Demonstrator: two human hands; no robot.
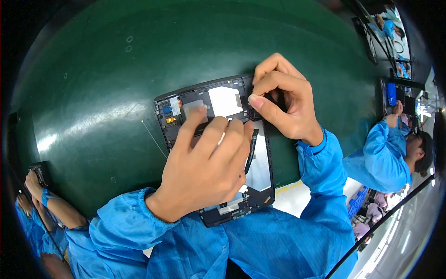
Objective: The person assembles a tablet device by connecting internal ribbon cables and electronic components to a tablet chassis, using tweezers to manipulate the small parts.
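a flat, black rectangular tablet frame with its inner parts exposed (218,139) lies open side up on the dark green counter (102,93), just in front of the person's chest, its near end hanging over the counter's near edge above the blue sleeves. its long axis runs from near to far, leaning a little to the left at the far end; the far end carries a white square pad (225,101), a grey pad and small blue and orange parts near the far left corner.

the left hand (204,162) lies flat over the middle of the frame, fingers spread and pressed down, index finger reaching the grey pad; it grips nothing, and seems placed there to keep the frame from sliding. a thin black strip (251,151) curves along the frame just right of this hand.

the right hand (281,100) sits at the far right corner of the frame, thumb and bent index finger pressed together in a pinch right at the frame's edge. whatever sits in that grip is too small to make out; the hold looks suited to fine work.

to the right, another person in a blue smock (381,156) works at a neighbouring station, well apart. a thin pale wire (153,135) lies on the counter left of the frame.
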